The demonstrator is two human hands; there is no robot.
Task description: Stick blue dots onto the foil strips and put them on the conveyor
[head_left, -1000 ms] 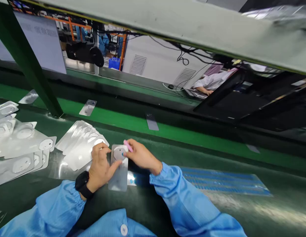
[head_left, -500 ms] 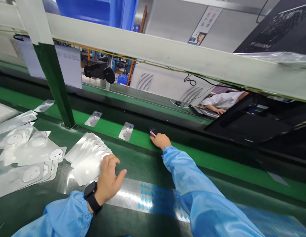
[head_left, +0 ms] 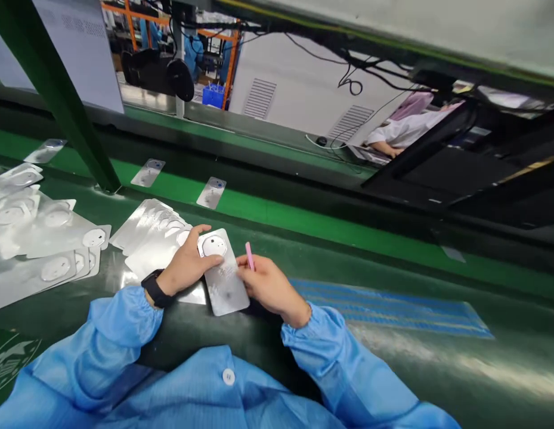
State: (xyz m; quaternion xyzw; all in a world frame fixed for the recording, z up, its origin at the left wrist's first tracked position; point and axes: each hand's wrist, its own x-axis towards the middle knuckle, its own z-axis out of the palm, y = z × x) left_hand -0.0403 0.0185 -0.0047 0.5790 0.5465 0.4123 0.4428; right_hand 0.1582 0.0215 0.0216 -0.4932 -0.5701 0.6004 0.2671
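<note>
At the far left, a pile of silvery cards lies spread on the table, round white patches showing. Beyond it, one belt card lies on the green belt, left of a slanting post. Right of the post's foot, a second belt card lies behind a fanned stack on the table. The left hand, a black watch at its wrist, pinches the card, thumb on its face just below the round patch. That card is turned aslant before the person, right of the stack; a third belt card lies beyond. The right hand pinches a pink stick that points up, fingertips by the card's right edge; I cannot tell whether they grip it. Next comes a blue-striped sheet. Farther back is a co-worker's hand, then a pale piece on the belt.
</note>
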